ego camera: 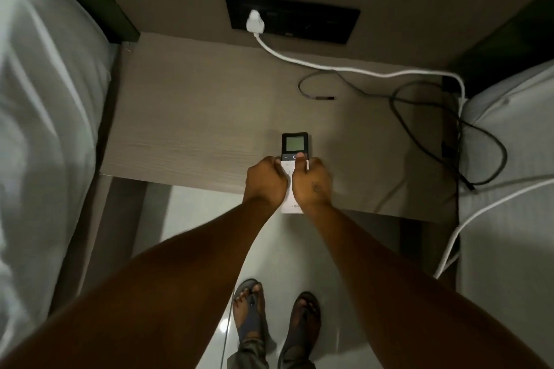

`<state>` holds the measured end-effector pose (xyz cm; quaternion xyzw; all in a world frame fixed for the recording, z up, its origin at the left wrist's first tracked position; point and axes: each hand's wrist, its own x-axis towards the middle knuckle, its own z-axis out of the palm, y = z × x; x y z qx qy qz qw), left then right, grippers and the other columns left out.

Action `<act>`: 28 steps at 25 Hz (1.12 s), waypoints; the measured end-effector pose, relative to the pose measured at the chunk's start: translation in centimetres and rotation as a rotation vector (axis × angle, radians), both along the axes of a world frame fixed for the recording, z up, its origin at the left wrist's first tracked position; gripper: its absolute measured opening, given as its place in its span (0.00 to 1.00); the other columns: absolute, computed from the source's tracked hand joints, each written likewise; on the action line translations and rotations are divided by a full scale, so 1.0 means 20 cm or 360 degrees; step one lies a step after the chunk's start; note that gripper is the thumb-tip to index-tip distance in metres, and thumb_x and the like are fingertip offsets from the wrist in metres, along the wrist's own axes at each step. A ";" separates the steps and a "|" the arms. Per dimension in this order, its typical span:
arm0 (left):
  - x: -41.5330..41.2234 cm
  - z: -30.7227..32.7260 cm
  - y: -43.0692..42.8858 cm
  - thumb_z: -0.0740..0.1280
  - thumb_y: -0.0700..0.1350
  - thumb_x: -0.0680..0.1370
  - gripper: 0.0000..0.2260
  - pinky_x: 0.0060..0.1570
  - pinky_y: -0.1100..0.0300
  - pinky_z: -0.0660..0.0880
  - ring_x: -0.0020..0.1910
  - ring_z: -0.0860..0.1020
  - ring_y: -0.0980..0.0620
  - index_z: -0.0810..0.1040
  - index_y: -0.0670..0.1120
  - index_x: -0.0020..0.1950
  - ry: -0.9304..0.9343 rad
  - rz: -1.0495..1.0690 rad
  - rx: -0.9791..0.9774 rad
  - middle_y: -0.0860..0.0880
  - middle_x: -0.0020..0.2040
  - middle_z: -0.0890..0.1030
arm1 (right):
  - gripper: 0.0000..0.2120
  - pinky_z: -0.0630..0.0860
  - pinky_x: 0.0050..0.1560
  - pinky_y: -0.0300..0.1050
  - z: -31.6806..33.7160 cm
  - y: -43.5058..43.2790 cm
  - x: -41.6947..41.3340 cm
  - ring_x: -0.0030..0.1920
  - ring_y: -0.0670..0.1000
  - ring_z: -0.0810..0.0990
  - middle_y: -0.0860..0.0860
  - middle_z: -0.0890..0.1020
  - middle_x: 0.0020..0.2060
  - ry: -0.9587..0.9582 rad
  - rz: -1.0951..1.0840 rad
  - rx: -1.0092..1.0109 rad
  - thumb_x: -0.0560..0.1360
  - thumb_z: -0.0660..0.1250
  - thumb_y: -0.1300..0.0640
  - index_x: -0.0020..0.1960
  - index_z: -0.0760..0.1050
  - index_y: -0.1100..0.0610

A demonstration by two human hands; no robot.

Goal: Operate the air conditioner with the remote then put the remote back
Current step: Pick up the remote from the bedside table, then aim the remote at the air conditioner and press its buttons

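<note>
While both hands grip it, remote point(294, 145) points screen-end away

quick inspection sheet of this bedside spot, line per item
surface: wooden nightstand, mostly bare, between two beds
job's things: remote near the front edge, screen end away from the person, near end past the edge; air conditioner not in view
clutter: nothing seen apart from cables
grippers: left hand and right hand both closed on the remote's sides, right thumb on its upper buttons
cables: white plug in black socket panel, white cable running right off the nightstand; loose black cables at right
surroundings: white bedding left and right, pale floor, sandalled feet below
</note>
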<state>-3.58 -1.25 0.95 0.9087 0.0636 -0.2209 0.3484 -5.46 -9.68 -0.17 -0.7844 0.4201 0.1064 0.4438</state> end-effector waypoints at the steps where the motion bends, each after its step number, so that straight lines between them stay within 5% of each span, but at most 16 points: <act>1: 0.02 0.07 0.00 0.58 0.43 0.82 0.10 0.41 0.59 0.68 0.41 0.77 0.46 0.77 0.41 0.47 -0.0024 0.0012 -0.0010 0.41 0.44 0.80 | 0.20 0.72 0.39 0.38 0.08 -0.01 0.03 0.45 0.55 0.80 0.59 0.83 0.51 -0.0029 0.0006 0.0027 0.81 0.58 0.45 0.55 0.76 0.62; 6: 0.28 0.78 0.07 0.59 0.45 0.81 0.07 0.39 0.62 0.69 0.39 0.76 0.49 0.74 0.47 0.46 -0.0372 0.0115 -0.0154 0.49 0.41 0.76 | 0.15 0.67 0.27 0.32 0.83 0.04 0.33 0.32 0.45 0.76 0.56 0.84 0.48 -0.0416 0.0070 0.0107 0.80 0.62 0.47 0.53 0.78 0.59; 10: 0.48 1.60 0.37 0.57 0.46 0.82 0.11 0.37 0.59 0.70 0.37 0.76 0.48 0.75 0.46 0.43 -0.0804 0.0194 -0.0116 0.47 0.40 0.79 | 0.15 0.75 0.41 0.44 1.65 0.30 0.60 0.44 0.59 0.82 0.59 0.85 0.47 -0.0734 0.0238 0.0195 0.78 0.63 0.47 0.47 0.78 0.60; 13: 0.51 2.30 0.73 0.57 0.46 0.81 0.11 0.37 0.55 0.75 0.38 0.79 0.46 0.76 0.46 0.43 -0.1079 0.0236 -0.0016 0.45 0.42 0.82 | 0.15 0.71 0.31 0.40 2.36 0.63 0.69 0.37 0.56 0.81 0.58 0.85 0.43 -0.0945 0.0430 0.0320 0.77 0.64 0.47 0.44 0.78 0.59; 16: 0.41 3.00 1.16 0.54 0.48 0.81 0.13 0.55 0.50 0.76 0.59 0.78 0.43 0.76 0.49 0.58 -0.1435 0.0150 0.0437 0.44 0.58 0.80 | 0.14 0.69 0.26 0.36 3.06 1.00 0.64 0.28 0.50 0.80 0.54 0.84 0.37 -0.1091 0.0665 0.0480 0.77 0.64 0.46 0.43 0.79 0.57; 18: 0.28 3.44 1.49 0.49 0.51 0.82 0.23 0.74 0.50 0.58 0.77 0.58 0.44 0.60 0.44 0.76 -0.1652 0.0226 0.0901 0.43 0.77 0.63 | 0.15 0.73 0.27 0.37 3.48 1.26 0.56 0.27 0.51 0.82 0.53 0.85 0.34 -0.1198 0.0827 0.0607 0.76 0.65 0.47 0.40 0.79 0.57; 21: -0.16 4.10 2.07 0.43 0.56 0.82 0.29 0.75 0.53 0.40 0.78 0.41 0.48 0.44 0.42 0.79 -0.1840 0.0551 0.1391 0.43 0.80 0.45 | 0.13 0.80 0.33 0.43 4.10 1.74 0.29 0.32 0.55 0.85 0.54 0.86 0.35 -0.1337 0.1104 0.0847 0.74 0.64 0.49 0.39 0.79 0.57; 25: -0.91 4.63 2.65 0.41 0.57 0.81 0.30 0.75 0.53 0.38 0.78 0.38 0.48 0.39 0.42 0.78 -0.1780 0.0910 0.1866 0.43 0.80 0.40 | 0.14 0.75 0.31 0.40 4.59 2.30 -0.18 0.38 0.56 0.83 0.57 0.85 0.44 -0.1463 0.1431 0.1009 0.76 0.62 0.51 0.51 0.78 0.60; 28: -1.42 4.81 2.87 0.41 0.58 0.81 0.31 0.75 0.52 0.38 0.78 0.37 0.47 0.38 0.42 0.78 -0.1703 0.1071 0.2128 0.43 0.79 0.39 | 0.13 0.72 0.32 0.41 4.78 2.65 -0.54 0.36 0.55 0.81 0.55 0.83 0.43 -0.1477 0.1611 0.1138 0.75 0.61 0.52 0.48 0.77 0.61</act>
